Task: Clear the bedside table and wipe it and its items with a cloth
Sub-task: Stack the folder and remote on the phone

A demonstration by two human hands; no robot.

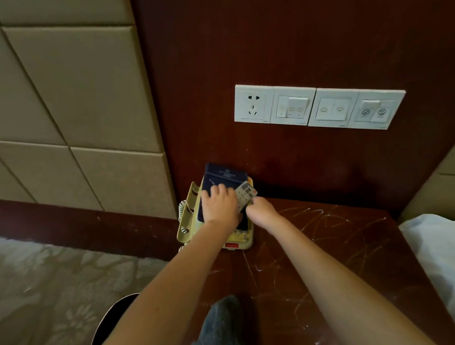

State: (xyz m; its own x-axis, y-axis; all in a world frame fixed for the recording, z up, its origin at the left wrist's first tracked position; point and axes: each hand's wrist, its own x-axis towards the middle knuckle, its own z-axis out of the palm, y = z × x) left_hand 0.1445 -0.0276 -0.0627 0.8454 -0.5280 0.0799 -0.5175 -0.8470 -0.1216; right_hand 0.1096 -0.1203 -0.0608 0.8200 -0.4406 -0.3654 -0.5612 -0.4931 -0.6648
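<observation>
A grey cloth (220, 330) lies at the near edge of the desk (332, 246). Farther back, the right hand (260, 210) grips a remote (246, 194). The left hand (219, 205) rests bent-fingered on a dark blue folder (221, 176) atop the cream telephone (189, 222); whether it grips, I cannot tell.

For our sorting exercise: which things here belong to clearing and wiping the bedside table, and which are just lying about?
Job: bedside table, telephone, dark folder, remote control in the right hand, grey cloth.
Lying about: switch panel, white bedding, padded wall panels, black round thing.
</observation>
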